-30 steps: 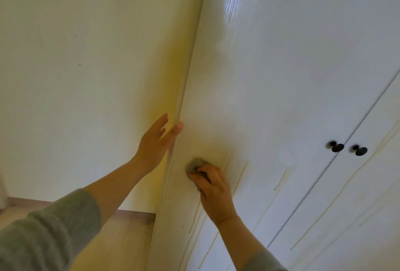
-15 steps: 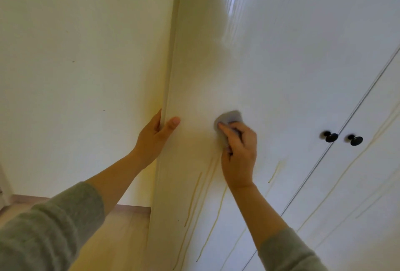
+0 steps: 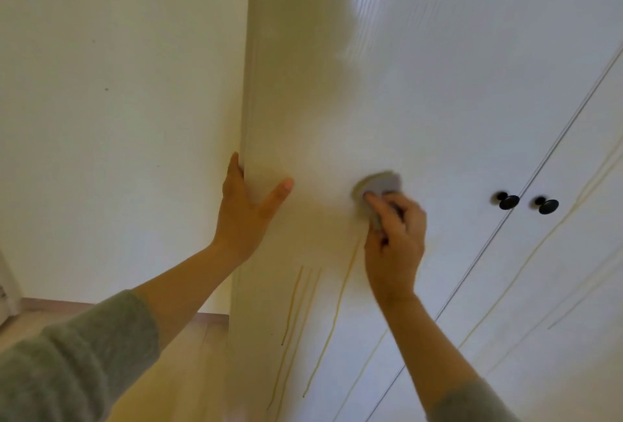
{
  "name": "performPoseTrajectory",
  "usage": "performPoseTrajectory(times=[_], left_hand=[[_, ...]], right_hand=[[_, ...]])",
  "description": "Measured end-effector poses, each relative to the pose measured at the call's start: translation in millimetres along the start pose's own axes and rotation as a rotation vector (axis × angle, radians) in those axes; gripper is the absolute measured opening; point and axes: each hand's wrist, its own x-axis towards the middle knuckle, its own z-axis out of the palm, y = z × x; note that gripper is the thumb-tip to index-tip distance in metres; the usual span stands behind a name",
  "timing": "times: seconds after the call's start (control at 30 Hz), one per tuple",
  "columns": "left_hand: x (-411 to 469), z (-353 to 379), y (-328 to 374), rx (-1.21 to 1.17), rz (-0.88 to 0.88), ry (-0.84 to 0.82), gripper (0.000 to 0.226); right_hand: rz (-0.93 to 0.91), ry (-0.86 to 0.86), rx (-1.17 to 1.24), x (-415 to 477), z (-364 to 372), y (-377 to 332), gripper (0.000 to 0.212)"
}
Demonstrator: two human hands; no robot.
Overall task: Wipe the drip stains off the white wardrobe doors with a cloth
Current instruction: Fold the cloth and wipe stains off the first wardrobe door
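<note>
Two hands: left (image 3: 242, 216) spread, bracing door (image 3: 421, 101) edge; right (image 3: 394, 239) pinches cloth (image 3: 381, 183), best pressed firmly down the stains (image 3: 339, 302).

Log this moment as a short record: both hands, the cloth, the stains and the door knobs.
left hand: rests on the left edge of the wardrobe door, thumb on its front
right hand: holds the grey cloth against that door
drip stains: yellowish streaks below the cloth; more on the right-hand door
knobs: two, black, one on each side of the door seam
blur: right hand and cloth
</note>
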Motion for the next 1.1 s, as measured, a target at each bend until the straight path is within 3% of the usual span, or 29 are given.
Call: performPoseTrajectory(times=[0.03,0.1,0.3,0.37,0.43,0.5,0.63,0.7,0.8,0.9,1.1], left_hand=[[-0.3,4.7,0.9,0.028,-0.009,0.027,0.113],[0.4,12.8,4.3,0.057,-0.035,0.094,0.129],[1.8,22.8,4.8,0.064,-0.013,0.197,0.121],[2.1,22.4,5.4,0.053,-0.004,0.195,0.121],[2.5,21.9,5.1,0.046,-0.004,0.192,0.12],[2.0,21.2,5.3,0.044,-0.002,0.191,0.12],[-2.4,24.6,7.1,0.089,-0.013,0.21,0.129],[-9.6,28.4,7.7,0.217,0.087,0.236,0.127],[-21.7,35.2,8.8,0.513,0.464,0.22,0.112],[-24.5,48.3,12.4,0.819,0.741,0.121,0.109],[-18.1,61.8,12.7,1.104,0.777,0.001,0.125]], right_hand=[[0.004,0.004,-0.018,13.0,-2.7,3.3,0.04],[-0.015,-0.028,-0.036,22.6,-1.4,8.8,0.049],[-0.176,-0.213,-0.016,-63.7,14.0,33.2,0.03],[-0.158,-0.313,-0.036,-101.2,11.3,44.9,0.021],[-0.1,-0.395,-0.035,-116.0,4.8,48.9,0.026],[-0.074,-0.351,-0.02,-101.4,-3.4,46.8,0.029],[-0.002,-0.039,-0.022,-17.2,-23.6,35.3,0.034],[0.004,0.037,-0.036,21.2,-29.7,35.7,0.043],[-0.015,0.042,-0.068,40.5,-27.6,46.3,0.051],[-0.036,-0.022,-0.071,8.4,-19.6,59.5,0.043],[0.012,-0.305,-0.072,-101.2,-36.6,87.4,0.018]])
